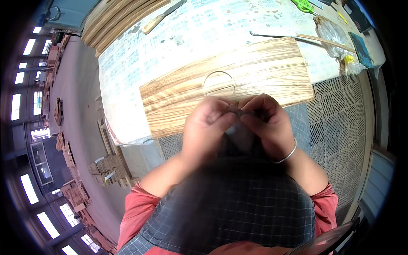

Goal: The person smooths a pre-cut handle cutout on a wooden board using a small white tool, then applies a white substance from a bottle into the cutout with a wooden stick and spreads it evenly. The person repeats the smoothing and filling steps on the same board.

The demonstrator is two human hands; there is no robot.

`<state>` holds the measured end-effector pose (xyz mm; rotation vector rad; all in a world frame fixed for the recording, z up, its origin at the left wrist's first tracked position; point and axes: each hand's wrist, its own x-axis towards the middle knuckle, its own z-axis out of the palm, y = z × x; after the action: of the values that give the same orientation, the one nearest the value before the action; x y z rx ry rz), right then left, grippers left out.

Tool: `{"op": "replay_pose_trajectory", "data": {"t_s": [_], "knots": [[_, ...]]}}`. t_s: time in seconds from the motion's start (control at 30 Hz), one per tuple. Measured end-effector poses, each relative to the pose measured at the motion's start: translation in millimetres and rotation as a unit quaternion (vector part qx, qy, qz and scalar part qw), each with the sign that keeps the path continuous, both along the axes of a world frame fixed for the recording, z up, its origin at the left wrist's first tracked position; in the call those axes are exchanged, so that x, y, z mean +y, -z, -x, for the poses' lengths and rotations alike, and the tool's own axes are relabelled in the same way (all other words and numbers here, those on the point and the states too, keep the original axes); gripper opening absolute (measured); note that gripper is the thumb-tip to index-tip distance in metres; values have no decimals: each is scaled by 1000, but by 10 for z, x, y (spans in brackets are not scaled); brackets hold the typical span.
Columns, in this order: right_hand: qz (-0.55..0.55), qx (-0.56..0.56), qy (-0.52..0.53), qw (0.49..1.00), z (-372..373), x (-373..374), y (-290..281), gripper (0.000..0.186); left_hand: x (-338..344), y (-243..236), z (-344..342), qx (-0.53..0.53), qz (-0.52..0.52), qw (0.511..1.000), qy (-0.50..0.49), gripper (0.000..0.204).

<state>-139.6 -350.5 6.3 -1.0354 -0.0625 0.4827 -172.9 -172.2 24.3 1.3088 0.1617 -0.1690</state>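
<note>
Your left hand (pixel 206 125) and right hand (pixel 270 123) are nearly together over the near edge of the wooden panel (pixel 178 102), fingers curled and fingertips drawn in to pinch a small grey piece (pixel 241 135), too blurred for you to tell what it is. The panel, marked by a round groove (pixel 219 83), lies on your surface (pixel 121 85), whose stained white covering repeats rows of pale blue capital lettering. Beyond it, you have a wooden-handled blade (pixel 154 24) beside stacked wooden strips (pixel 114 19).
</note>
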Motion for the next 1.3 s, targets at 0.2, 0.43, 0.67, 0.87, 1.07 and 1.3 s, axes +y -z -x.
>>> {"op": "replay_pose_trajectory", "data": {"t_s": [0.2, 0.43, 0.67, 0.87, 1.07, 1.3], "knots": [[274, -153, 88, 945, 36, 67, -183, 16, 42, -145, 67, 41, -17, 998, -47, 19], [124, 10, -87, 988, -40, 10, -119, 12, 48, -117, 14, -50, -11, 997, -58, 21], [70, 23, -143, 987, -3, 125, -116, 23, 100, -84, -16, -58, 0, 995, 75, 36], [456, -402, 37, 794, -442, -190, -67, 12, 584, -45, 16, 27, -148, 985, -79, 20], [689, -378, 195, 587, -1078, -688, 281, 39, 426, 46, -223, -19, -556, 828, -74, 16], [712, -304, 157, 613, -479, -824, 290, 53, 483, 173, -236, 11, -555, 826, -98, 16]]}}
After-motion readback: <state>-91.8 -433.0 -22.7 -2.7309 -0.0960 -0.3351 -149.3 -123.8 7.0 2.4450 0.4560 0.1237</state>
